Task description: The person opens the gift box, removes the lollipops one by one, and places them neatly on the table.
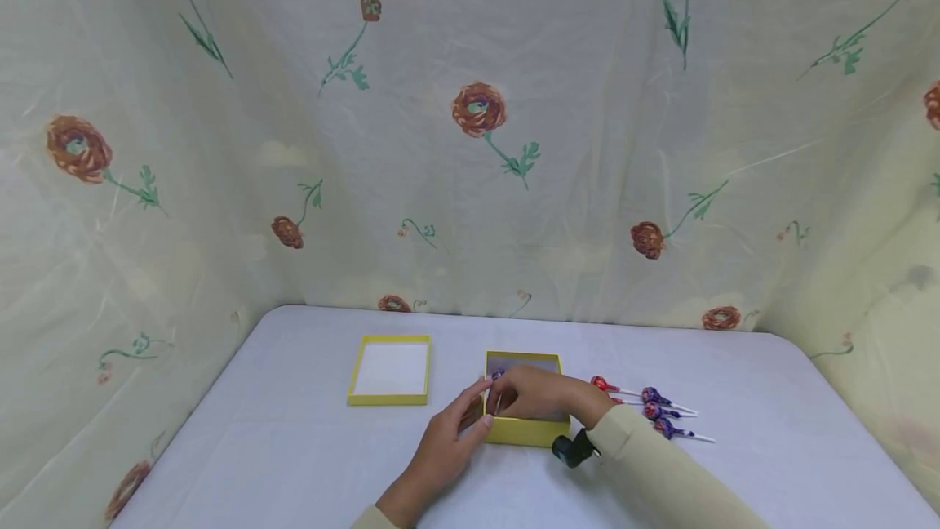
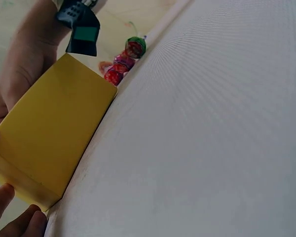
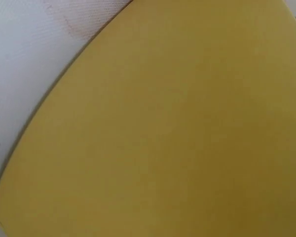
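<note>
A yellow open-topped box (image 1: 527, 432) stands on the white table. At its left end, my left hand (image 1: 446, 441) holds it, with the thumb by the front corner and a fingertip at the rim. My right hand (image 1: 532, 393) reaches over the right side into the box, its fingers bent down around a lollipop; the purple wrapper (image 1: 498, 374) shows beside the fingers. Most of the box's inside is hidden behind that hand. The left wrist view shows the box's yellow outer wall (image 2: 59, 123) close up, and a yellow wall (image 3: 158, 118) fills most of the right wrist view.
Several lollipops with red wrappers (image 1: 604, 384) and purple wrappers (image 1: 664, 428) lie right of the box, sticks pointing right. The yellow-edged lid (image 1: 389, 400) lies to the left, its white inside up. A black device (image 1: 573, 449) is at the right wrist. Flowered cloth (image 1: 558, 268) surrounds the table.
</note>
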{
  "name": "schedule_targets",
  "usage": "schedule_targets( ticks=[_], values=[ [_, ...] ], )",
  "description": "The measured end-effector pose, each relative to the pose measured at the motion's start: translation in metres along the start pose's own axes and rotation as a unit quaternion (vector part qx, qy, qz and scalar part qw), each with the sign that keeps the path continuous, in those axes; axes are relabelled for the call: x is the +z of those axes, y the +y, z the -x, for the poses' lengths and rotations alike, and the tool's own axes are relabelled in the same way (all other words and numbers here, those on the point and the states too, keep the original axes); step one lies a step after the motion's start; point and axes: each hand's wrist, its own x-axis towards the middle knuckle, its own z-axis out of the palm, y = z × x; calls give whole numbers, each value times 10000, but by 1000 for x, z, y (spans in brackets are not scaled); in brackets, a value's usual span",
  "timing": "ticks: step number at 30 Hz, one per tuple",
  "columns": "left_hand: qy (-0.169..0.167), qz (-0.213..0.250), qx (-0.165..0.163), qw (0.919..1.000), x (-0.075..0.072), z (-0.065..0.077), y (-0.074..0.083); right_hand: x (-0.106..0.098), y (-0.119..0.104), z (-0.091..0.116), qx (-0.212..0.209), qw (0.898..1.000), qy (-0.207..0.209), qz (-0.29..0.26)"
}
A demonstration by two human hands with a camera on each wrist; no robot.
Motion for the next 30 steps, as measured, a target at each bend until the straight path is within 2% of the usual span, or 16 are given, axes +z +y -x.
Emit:
schedule_targets(
  ticks=[6,8,13,15,18,20,24,30],
  values=[
    [69,-99,29,9999,-4,3,-5,2,-4,-3,36,9999,71,73],
    [66,-141,47,9999,-3,3,-12,3,-4,-3,-9,9998,118,161],
    [-5,-136,0,9999,-1,0,-14,-2,-2,4,-195,9983,358,427],
    [-5,-99,-60,9999,0,-1,-12,-6,-1,9,-376,9967,519,504],
    [25,-171,-91,9998,2,-3,-21,-11,-3,17,-775,9926,807,470],
    [28,-247,-136,9996,3,-3,-29,-14,-4,23,-893,9901,1006,389],
    [-7,-347,-278,9990,5,-4,-38,-18,-5,37,-763,9888,1258,256],
    [24,-442,-535,9976,5,-4,-37,-26,-9,57,-732,9807,1799,227]
  ],
)
